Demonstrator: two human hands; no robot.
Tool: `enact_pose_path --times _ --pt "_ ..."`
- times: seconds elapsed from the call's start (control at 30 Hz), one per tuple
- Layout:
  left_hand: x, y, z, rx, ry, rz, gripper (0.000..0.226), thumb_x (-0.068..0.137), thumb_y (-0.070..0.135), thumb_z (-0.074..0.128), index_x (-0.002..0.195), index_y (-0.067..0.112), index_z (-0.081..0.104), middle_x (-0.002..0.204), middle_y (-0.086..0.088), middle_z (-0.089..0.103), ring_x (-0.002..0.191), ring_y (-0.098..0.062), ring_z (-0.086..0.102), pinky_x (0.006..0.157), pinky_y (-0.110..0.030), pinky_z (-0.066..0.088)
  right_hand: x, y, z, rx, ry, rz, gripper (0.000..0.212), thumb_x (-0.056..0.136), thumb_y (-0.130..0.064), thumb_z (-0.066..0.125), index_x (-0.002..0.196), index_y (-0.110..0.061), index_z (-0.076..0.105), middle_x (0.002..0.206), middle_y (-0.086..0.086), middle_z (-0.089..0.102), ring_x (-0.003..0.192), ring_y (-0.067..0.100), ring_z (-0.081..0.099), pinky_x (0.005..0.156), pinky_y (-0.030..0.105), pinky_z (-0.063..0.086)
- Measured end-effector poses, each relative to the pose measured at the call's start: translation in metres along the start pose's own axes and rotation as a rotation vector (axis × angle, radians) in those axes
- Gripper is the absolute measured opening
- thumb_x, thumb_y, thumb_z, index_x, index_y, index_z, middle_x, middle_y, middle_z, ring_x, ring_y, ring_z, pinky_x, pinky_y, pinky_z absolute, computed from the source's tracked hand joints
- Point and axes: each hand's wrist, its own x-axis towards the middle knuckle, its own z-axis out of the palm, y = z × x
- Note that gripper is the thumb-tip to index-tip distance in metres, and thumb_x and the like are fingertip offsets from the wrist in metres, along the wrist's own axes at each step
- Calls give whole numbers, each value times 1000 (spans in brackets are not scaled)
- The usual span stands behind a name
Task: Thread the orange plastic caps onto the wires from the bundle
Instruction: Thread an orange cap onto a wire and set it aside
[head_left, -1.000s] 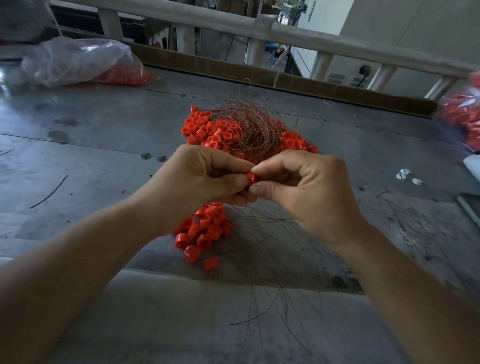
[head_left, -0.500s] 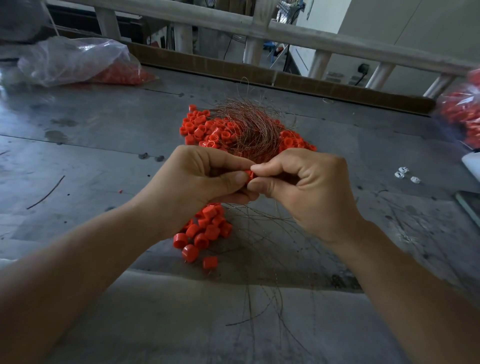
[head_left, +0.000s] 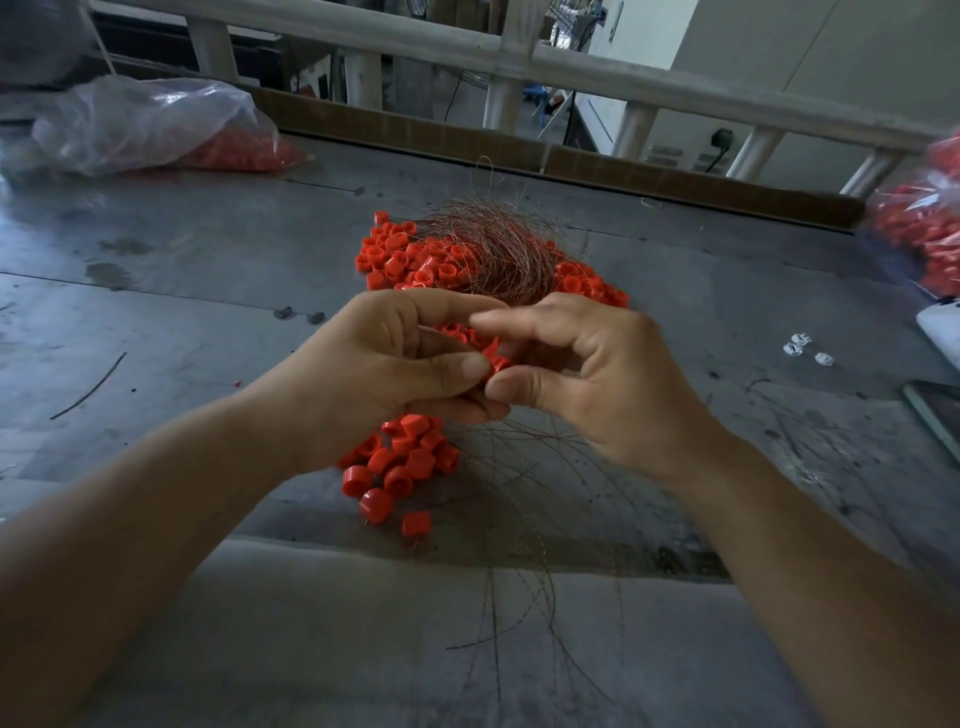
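Grey bench (head_left: 197, 322), scuffed and stained, across nearly the whole view, with a pale rail (head_left: 597, 70) beyond its far edge. Clear plastic bag (head_left: 145, 124) of orange pieces at the far left corner. A 2nd bag (head_left: 919, 234), also packed with orange, only partly in view at the right edge.

2 bare forearms in from the near edge, meeting over the middle of the bench. Left hand (head_left: 384, 364) clenched, fingers curled under, thumb tip pressed against 1 orange cap (head_left: 497, 360). Right hand (head_left: 602, 379) facing it, fingers bent — forefinger arched over the cap and touching the left forefinger, thumb just under the cap. Cap thus pinched between both hands, above the bench and not resting on it. Any wire inside the grip too thin to make out.

Behind the hands, toward the far edge: loose pile of caps (head_left: 400, 260), spread flat on the bench. Wire bundle (head_left: 498, 249) on top of the pile's middle — a reddish-brown tangle of fine strands, a few curling upward.

Below the left hand, closer to the near edge: cluster of caps (head_left: 410, 462) bunched close together. Hanging from the hand or lying on the bench, cannot tell. Loose wires (head_left: 524, 525) fanning out from under the hands toward the near edge.

Near the right edge, well apart from the hands: 3 small white bits (head_left: 797, 345). Near the left edge: 1 short stray wire piece (head_left: 91, 387), lying alone.
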Motion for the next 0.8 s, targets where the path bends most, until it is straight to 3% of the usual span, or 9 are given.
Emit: enact_pose_path --times 0.1,0.27,0.4,0.57,0.8 --pt "-1 -1 0 22 -31 -22 46 65 15 63 111 20 56 77 -10 72 72 -20 71 61 -21 55 1 -1 -3 -84 -77 -19 29 72 -27 67 98 -15 70 86 -10 58 83 3 56 74 15 46" --pt "-3 4 1 39 -56 0 50 70 24 70 116 23 52 80 -11 72 76 -22 71 62 -22 55 1 -1 -3 -107 -65 -38 18 74 -21 69 89 -12 69 83 -9 56 76 -1 53 70 11 43" --pt "-6 5 8 178 -14 83 66 56 30 72 117 32 47 83 -5 73 76 -19 71 64 -20 54 0 0 -1 -216 -27 -111 15 77 -14 66 89 -6 68 82 -11 50 76 -5 49 72 7 40" --pt "-6 2 15 152 9 125 62 62 19 71 117 33 45 78 -5 72 71 -16 70 61 -19 53 -2 -3 2 -272 -2 -152 8 76 -2 65 84 -2 67 82 -5 51 76 -3 47 70 11 42" --pt "-8 4 17 109 0 134 60 66 16 66 121 28 45 80 -8 71 71 -18 70 61 -20 54 -2 -4 0 -216 -1 -115 6 77 -7 63 83 -6 65 79 -9 50 73 -1 50 67 11 43"
